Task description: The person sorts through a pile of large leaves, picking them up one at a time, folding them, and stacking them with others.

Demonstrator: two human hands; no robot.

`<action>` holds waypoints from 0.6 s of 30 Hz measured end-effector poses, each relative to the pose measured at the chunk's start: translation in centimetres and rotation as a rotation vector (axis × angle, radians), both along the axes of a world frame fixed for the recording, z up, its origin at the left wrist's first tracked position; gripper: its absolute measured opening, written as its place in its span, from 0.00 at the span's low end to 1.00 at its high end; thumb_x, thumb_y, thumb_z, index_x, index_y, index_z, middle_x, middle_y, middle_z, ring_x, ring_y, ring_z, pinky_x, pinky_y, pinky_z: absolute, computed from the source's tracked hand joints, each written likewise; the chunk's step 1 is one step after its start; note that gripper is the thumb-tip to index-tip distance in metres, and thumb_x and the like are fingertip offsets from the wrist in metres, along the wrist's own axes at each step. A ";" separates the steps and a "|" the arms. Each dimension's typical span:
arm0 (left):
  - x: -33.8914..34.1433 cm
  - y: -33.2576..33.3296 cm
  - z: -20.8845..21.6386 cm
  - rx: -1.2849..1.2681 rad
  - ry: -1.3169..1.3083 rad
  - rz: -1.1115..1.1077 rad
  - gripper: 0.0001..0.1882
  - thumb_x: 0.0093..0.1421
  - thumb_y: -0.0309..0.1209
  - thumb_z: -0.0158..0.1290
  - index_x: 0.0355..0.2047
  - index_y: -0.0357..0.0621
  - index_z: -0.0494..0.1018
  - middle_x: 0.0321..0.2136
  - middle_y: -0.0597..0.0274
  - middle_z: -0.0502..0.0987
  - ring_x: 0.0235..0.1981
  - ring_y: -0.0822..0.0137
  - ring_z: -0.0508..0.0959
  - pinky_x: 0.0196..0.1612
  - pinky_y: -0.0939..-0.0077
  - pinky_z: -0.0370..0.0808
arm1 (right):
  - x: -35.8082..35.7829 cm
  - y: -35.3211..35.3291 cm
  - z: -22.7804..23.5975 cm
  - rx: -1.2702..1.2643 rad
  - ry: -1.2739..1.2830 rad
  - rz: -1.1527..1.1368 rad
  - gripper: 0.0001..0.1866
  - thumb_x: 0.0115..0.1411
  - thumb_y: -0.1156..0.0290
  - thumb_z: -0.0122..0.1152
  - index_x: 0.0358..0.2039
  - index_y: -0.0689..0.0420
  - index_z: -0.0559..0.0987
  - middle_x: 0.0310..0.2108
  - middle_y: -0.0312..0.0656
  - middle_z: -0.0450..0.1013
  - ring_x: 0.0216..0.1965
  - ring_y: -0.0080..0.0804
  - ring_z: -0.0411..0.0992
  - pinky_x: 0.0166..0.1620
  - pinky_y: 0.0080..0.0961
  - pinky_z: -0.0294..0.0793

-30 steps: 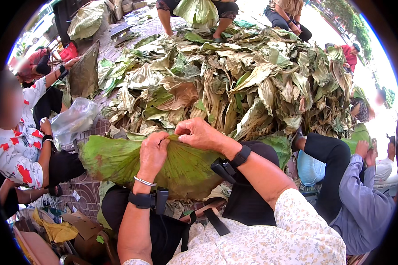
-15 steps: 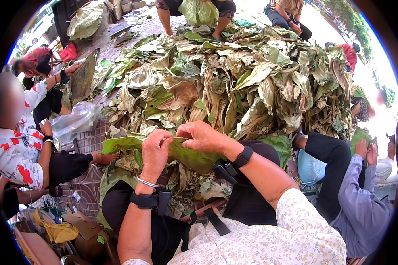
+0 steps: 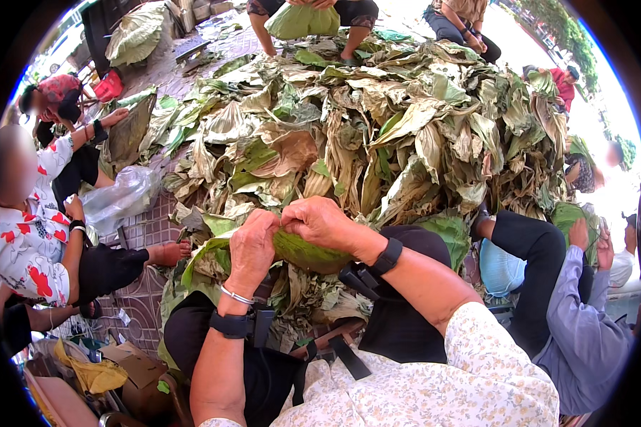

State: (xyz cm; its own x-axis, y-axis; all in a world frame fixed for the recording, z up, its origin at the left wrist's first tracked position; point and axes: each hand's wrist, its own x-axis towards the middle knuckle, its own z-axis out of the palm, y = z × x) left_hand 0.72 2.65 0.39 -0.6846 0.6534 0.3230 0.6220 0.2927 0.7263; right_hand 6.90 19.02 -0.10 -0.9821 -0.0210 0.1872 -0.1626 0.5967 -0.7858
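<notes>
Green leaf (image 3: 310, 255), its surface veined and its edges drooping, hangs from both hands just below the middle of the view, toward six o'clock. The left hand (image 3: 253, 245), on its seven o'clock side, has thumb and fingers drawn narrow in a pinch at the upper edge. The right hand (image 3: 322, 224) has curled fingers closed on the same edge, meeting the left fingertips; the exact contact is partly hidden by the knuckles. A silvery bangle (image 3: 236, 294) and a black wristband (image 3: 229, 325) circle the left wrist; another black strap (image 3: 387, 256) circles the right.

From eleven to two o'clock spreads a heap of dried leaves (image 3: 406, 128), tan and dull green. A clear plastic bag (image 3: 127, 199) lies at nine o'clock, beside a co-worker (image 3: 32, 245) in a red-patterned shirt. At eight o'clock sit a yellow cloth (image 3: 92, 376) and a cardboard box (image 3: 130, 366); any print on the box is too small to read. A pale blue rounded object (image 3: 501, 267) rests at four o'clock.
</notes>
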 end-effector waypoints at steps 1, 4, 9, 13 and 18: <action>0.0 0.0 -0.1 0.001 -0.014 0.016 0.03 0.51 0.20 0.51 0.27 0.37 0.70 0.25 0.55 0.71 0.27 0.55 0.74 0.29 0.70 0.69 | 0.0 -0.2 0.2 -0.033 -0.011 -0.015 0.04 0.47 0.72 0.59 0.26 0.56 0.77 0.23 0.43 0.73 0.28 0.42 0.73 0.30 0.32 0.70; -0.2 0.2 -1.1 0.159 -0.114 0.054 0.02 0.53 0.20 0.50 0.27 0.38 0.68 0.26 0.59 0.72 0.22 0.63 0.74 0.26 0.75 0.68 | -0.2 -0.4 0.5 -0.071 -0.020 -0.055 0.04 0.47 0.72 0.59 0.24 0.57 0.76 0.22 0.43 0.72 0.26 0.41 0.72 0.29 0.32 0.68; -1.0 -0.4 -0.8 0.352 -0.578 0.137 0.04 0.59 0.22 0.47 0.26 0.39 0.68 0.28 0.63 0.74 0.17 0.77 0.71 0.23 0.85 0.66 | 0.0 -0.1 1.2 -0.113 -0.104 -0.099 0.04 0.48 0.75 0.59 0.24 0.61 0.74 0.20 0.41 0.70 0.24 0.31 0.70 0.29 0.25 0.67; -2.1 -1.3 -1.9 0.716 -0.922 0.123 0.04 0.61 0.25 0.47 0.28 0.41 0.68 0.26 0.62 0.74 0.16 0.75 0.69 0.21 0.84 0.66 | 0.2 -0.1 1.3 -0.106 -0.111 -0.086 0.04 0.49 0.75 0.59 0.24 0.61 0.74 0.19 0.40 0.69 0.23 0.27 0.68 0.29 0.25 0.66; -5.5 -4.3 -2.6 1.058 -0.987 0.289 0.02 0.61 0.27 0.49 0.31 0.42 0.69 0.24 0.63 0.74 0.19 0.71 0.72 0.23 0.82 0.70 | 0.3 0.4 0.6 -0.142 -0.113 -0.097 0.05 0.49 0.71 0.59 0.24 0.58 0.75 0.19 0.42 0.71 0.22 0.35 0.69 0.28 0.28 0.66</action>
State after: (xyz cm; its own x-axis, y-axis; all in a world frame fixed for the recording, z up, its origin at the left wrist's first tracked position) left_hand -4.81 -1.66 -2.19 -0.9687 0.2217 -0.1117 -0.2267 -0.6066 0.7620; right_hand 7.15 19.38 0.51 -0.9932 0.0930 0.0698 -0.0158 0.4869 -0.8733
